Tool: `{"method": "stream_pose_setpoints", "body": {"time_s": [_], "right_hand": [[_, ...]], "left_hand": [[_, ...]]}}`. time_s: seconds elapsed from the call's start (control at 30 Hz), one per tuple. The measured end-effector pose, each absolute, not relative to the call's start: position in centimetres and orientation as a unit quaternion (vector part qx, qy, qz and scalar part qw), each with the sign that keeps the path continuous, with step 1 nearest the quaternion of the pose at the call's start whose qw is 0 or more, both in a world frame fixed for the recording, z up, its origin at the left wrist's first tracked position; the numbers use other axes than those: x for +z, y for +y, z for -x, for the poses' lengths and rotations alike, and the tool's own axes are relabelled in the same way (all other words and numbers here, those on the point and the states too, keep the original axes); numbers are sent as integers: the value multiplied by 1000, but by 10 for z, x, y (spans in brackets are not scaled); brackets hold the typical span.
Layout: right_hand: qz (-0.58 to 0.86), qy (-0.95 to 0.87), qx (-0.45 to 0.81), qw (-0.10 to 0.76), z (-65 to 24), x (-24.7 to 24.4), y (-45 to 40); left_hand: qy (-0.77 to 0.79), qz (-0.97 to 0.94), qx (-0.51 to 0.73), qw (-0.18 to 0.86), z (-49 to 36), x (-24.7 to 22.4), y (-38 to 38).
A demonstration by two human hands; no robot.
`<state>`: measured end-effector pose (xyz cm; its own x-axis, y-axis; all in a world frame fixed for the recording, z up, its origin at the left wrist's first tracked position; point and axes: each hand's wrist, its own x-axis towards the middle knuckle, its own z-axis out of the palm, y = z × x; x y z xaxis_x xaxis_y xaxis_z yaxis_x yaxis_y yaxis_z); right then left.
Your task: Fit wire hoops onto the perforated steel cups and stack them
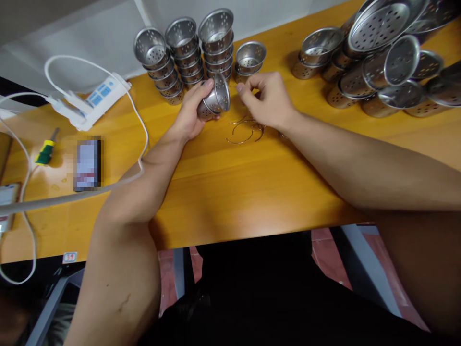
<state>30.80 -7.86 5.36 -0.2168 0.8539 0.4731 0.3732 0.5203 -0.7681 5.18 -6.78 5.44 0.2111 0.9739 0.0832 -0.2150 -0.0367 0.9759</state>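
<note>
Two hands meet above centre frame: your left hand (192, 113) is clamped around a perforated steel cup (215, 100), tipped sideways; your right hand (266, 98) pinches, fingertips together, apparently on thin wire. Cup looks light, stiff, slick; grip its wall. Springy wire rings (247, 130) lie just below.

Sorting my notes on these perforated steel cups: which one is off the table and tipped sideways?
The cup in the left hand: tilted, mouth facing right, apart from the upright stacks behind and the pile at right.
</note>
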Motion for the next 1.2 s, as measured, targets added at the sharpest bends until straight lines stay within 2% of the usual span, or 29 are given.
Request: {"method": "stream_pose_setpoints", "body": {"time_s": [0.1, 0.17, 0.3, 0.57, 1.07, 1.2], "right_hand": [[463, -755, 234, 401, -308, 59, -85], [467, -757, 239, 389, -306, 63, -91], [437, -757, 251, 416, -302, 69, -100], [348, -813, 224, 409, -295, 67, -107], [385, -794, 225, 413, -285, 63, -114], [413, -752, 223, 463, -291, 69, -102]], "left_hand": [[379, -501, 504, 593, -53, 59, -73], [393, -492, 506, 590, -55, 62, -76], [392, -496, 500, 591, -56, 65, -80], [336, -558, 481, 588, -52, 74, -90], [374, -536, 486, 580, -53, 69, -82], [389, -523, 476, 591, -54, 70, -84]]}}
